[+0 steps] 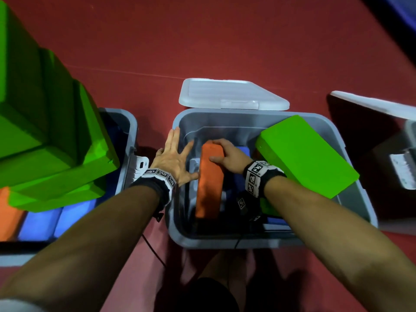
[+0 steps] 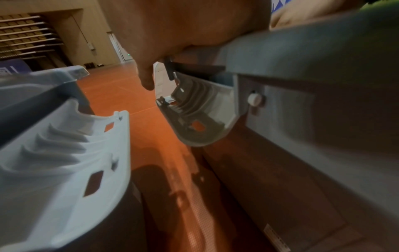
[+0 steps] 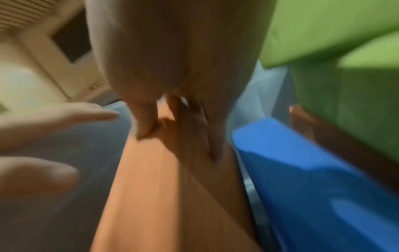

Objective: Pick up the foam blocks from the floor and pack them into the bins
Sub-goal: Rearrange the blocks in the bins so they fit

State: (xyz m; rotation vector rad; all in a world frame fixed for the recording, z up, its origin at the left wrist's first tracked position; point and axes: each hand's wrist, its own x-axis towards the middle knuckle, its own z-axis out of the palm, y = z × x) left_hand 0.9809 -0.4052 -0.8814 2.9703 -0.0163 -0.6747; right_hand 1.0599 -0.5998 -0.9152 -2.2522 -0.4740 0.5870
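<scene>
- Nearest, two bare forearms reaching forward over the red floor, each wrist wrapped in a black band with black-and-white markers.
- Right hand curled over the far end of an orange foam block, thumb on its left face, fingers over its top and right side; same grip visible, blurred, in the right wrist view on the orange foam block.
- Orange block standing on its long edge inside the middle grey bin, towards the bin's left wall.
- Left hand flat and spread over the left rim of the middle bin, fingers straight, holding nothing; thumb pointing towards the orange block.
- Just right of the orange block, a blue foam block down in the same bin.
- Large green foam block tilted across the bin's right side, its upper part sticking out above the rim.
- Left of the middle bin, a second grey bin holding blue and orange blocks, with a stack of green blocks piled on top and leaning out.
- Between the two bins, white latch handles hanging from the rims.
- Behind the middle bin, a translucent white lid lying on the floor.
- Far right, part of a third bin at the frame edge.
</scene>
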